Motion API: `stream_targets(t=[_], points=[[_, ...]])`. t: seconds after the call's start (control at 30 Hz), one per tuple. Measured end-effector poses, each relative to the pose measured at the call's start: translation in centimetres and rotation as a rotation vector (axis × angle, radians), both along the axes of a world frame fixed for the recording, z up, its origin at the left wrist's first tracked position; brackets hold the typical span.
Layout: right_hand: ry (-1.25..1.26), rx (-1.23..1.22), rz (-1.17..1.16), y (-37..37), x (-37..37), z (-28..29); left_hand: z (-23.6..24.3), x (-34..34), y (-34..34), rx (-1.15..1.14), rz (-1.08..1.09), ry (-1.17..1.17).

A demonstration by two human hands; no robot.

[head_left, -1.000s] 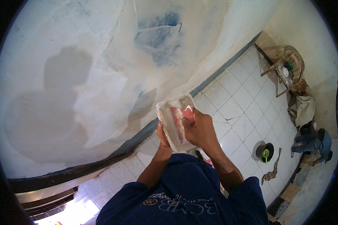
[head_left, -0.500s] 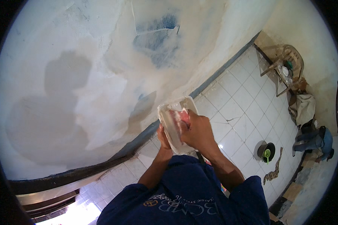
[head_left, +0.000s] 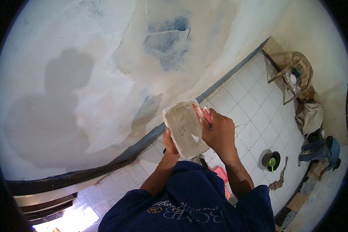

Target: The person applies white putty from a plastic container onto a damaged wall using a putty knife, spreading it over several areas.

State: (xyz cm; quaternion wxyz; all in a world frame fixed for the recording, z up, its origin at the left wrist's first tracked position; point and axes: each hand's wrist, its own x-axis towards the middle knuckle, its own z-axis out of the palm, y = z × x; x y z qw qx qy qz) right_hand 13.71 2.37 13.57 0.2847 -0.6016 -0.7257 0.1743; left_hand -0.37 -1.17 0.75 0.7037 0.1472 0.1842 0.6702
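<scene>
My left hand [head_left: 169, 143] grips the side of a whitish rectangular plastic tub [head_left: 185, 137] smeared with pale paste. My right hand [head_left: 218, 133] has its fingers closed round a red, paste-smeared flat tool [head_left: 203, 114], held over the tub's right side. The inside of the tub shows at the middle, with a white smear near its lower right. A patchy plastered wall [head_left: 104, 69] with bluish patches rises beyond the tub.
On white floor tiles [head_left: 251, 100] are a black bucket with a green scoop [head_left: 272, 164], a crumpled rag [head_left: 278, 181] and pink items [head_left: 219, 174]. A chair [head_left: 299, 62] and draped cloth [head_left: 311, 118] line the right wall, where another person [head_left: 328, 152] bends.
My right hand and the red tool have moved rightward from the tub's middle to its right edge, uncovering more of the inside. The other person has shifted slightly.
</scene>
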Motion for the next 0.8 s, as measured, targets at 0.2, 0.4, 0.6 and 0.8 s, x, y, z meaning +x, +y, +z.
stream_targets(t=[0.2,0.4,0.6,0.8], points=[[-0.120,0.035,0.073,-1.8,-2.7,-1.8,0.0,1.3,-0.7,-0.177,-0.010,0.179],[-0.004,0.066,0.028,-1.3,-1.7,-1.1,0.5,0.6,-0.7,-0.115,0.011,0.029],[-0.056,0.106,0.046,-0.8,-1.5,-2.4,1.5,1.5,-1.0,-0.241,0.038,0.113],[-0.013,0.066,0.049,-1.0,-1.3,-0.6,0.0,0.6,-1.0,-0.260,0.011,0.081]])
